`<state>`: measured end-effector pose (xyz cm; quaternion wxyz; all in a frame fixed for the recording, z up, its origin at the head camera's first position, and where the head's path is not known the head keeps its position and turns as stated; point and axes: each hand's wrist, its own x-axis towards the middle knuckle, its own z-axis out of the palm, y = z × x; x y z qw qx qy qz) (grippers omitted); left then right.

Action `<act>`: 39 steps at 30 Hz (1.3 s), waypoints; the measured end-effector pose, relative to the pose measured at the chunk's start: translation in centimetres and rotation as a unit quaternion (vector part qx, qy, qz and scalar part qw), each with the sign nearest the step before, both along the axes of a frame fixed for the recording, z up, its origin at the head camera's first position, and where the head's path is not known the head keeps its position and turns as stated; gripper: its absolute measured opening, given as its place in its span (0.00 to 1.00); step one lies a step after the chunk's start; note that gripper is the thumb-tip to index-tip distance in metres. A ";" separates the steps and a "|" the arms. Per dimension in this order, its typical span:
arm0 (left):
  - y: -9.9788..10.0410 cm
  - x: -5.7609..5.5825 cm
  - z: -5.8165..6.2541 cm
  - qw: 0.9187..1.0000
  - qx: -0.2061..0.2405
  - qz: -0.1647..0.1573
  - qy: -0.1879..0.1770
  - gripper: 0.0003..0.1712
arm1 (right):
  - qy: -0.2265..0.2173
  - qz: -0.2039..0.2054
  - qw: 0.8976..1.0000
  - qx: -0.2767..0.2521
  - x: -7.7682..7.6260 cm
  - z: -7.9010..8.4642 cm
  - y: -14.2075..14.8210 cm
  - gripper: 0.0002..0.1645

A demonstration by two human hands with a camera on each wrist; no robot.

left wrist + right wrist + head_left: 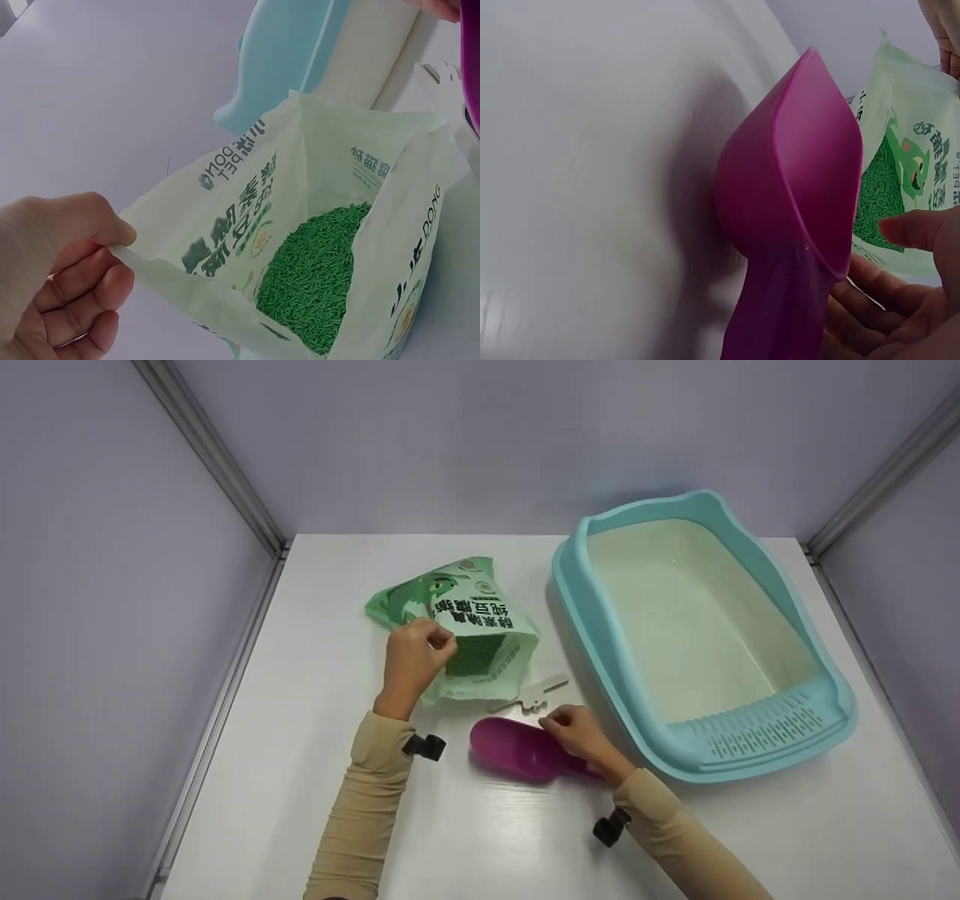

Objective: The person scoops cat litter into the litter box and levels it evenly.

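A pale green cat litter bag [480,600], its mouth open and green pellets [315,277] inside, lies in the middle of the table. My left hand [416,656] pinches the edge of its mouth between thumb and bent fingers, as the left wrist view shows. The magenta scoop [517,750] lies nearer to me, its bowl toward the left. My right hand [581,733] is over the scoop's far edge. In the right wrist view its thumb stands apart from the fingers [885,289], which are right beside the scoop where bowl and handle meet.
A large litter box [600,607] with a light blue rim and pale inside takes up the table's right side. Between bag and scoop lies a flat, pale piece with a notched edge [534,694]. Grey walls [480,450] enclose the white table [315,607] at the back and sides.
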<state>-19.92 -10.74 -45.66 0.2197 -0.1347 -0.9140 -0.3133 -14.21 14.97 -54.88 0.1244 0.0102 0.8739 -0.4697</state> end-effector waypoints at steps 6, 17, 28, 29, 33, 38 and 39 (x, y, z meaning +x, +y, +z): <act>0.0 0.0 0.1 1.000 0.008 -0.001 0.002 0.06 | 0.030 0.016 0.999 0.037 0.9 0.1 0.7 0.12; 0.1 -0.2 -0.1 1.000 0.016 -0.003 0.001 0.06 | 0.030 0.071 0.994 0.075 2.2 0.1 1.8 0.23; 0.1 -0.1 0.0 1.000 0.016 -0.004 -0.006 0.06 | 0.056 0.129 0.985 0.097 3.1 -0.1 2.9 0.25; 0.1 -0.1 0.0 1.000 0.015 -0.004 -0.005 0.07 | 0.057 0.134 0.984 0.099 3.2 -0.1 3.1 0.25; 0.1 -0.1 0.0 1.000 0.016 -0.005 -0.001 0.07 | 0.066 0.152 0.981 0.101 3.5 -0.3 3.7 0.25; 0.1 0.0 0.0 1.000 0.018 -0.007 0.000 0.06 | 0.078 0.166 0.978 0.101 3.8 -0.5 4.3 0.22; 0.0 -0.1 0.0 1.000 0.018 -0.007 0.000 0.06 | 0.077 0.167 0.978 0.102 3.9 -0.5 4.4 0.22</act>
